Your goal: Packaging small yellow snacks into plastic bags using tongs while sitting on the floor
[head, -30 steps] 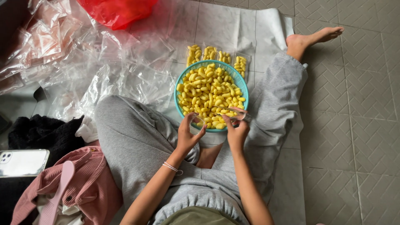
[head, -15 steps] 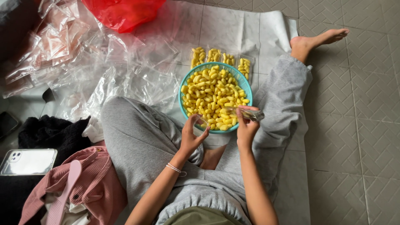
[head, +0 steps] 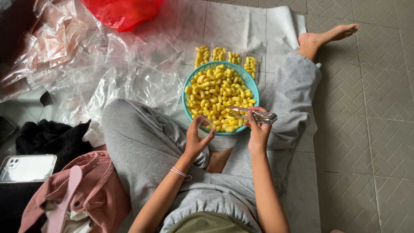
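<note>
A: What covers the floor?

B: A pale sheet (head: 241, 30), strewn on its left with empty clear bags (head: 129, 73). A teal basket (head: 251, 84) heaped with yellow cocoon-like pieces (head: 217, 92) stands between the person's legs.

A: Is anything packed yet?

B: Four small filled packets (head: 224, 56) lie in a row just behind the basket. The basket looks nearly full, so I'd judge most of the packing remains.

A: And the hands?

B: The right hand (head: 258, 129) pinches metal tongs (head: 252, 114), tips over the pieces. The left hand (head: 196, 140) has its fingers curled around a small clear bag (head: 208, 125) at the basket's near rim.
</note>
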